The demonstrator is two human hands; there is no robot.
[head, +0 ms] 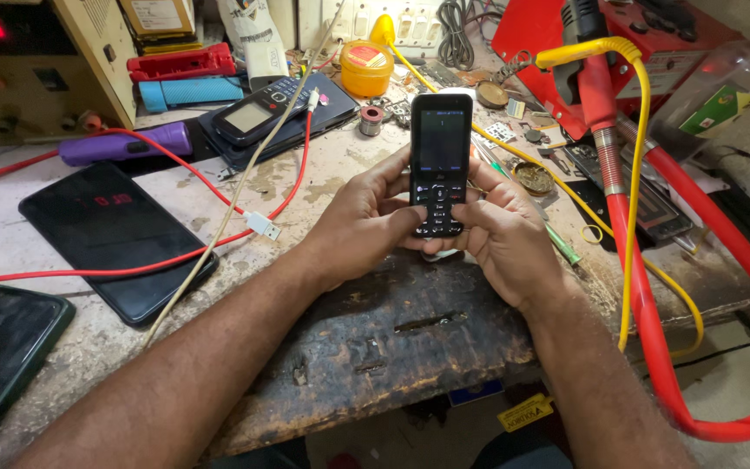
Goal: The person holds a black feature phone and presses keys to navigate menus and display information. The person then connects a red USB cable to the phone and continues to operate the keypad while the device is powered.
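Two hands hold one black phone upright above the worn tabletop. Left hand and right hand are clamped around its bottom, thumbs on the keys. A big dark phone lies flat far left, under a red wire.

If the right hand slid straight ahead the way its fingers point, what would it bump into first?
The right hand points up-left, already wrapped around the black keypad phone. Past that, probably the left hand on the phone's other side.
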